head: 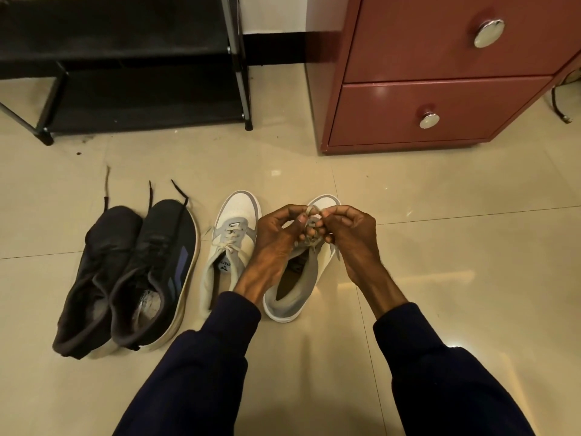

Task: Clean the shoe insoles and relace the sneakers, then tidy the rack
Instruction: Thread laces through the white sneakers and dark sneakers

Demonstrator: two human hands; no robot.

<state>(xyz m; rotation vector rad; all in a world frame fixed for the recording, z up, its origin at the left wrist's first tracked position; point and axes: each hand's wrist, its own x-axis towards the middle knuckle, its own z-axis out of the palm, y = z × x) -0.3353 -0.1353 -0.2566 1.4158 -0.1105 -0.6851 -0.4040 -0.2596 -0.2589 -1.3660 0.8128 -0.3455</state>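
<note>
Two white-and-grey sneakers stand on the tiled floor. The left one is laced and stands alone. Over the right one both my hands work at the lace. My left hand pinches the pale lace above the tongue, and my right hand pinches it from the other side. The hands hide the eyelets. A pair of dark sneakers with loose black laces lies further left.
A black shoe rack with bare shelves stands at the back left. A red-brown drawer cabinet with round metal knobs stands at the back right. A cable end hangs at the far right edge.
</note>
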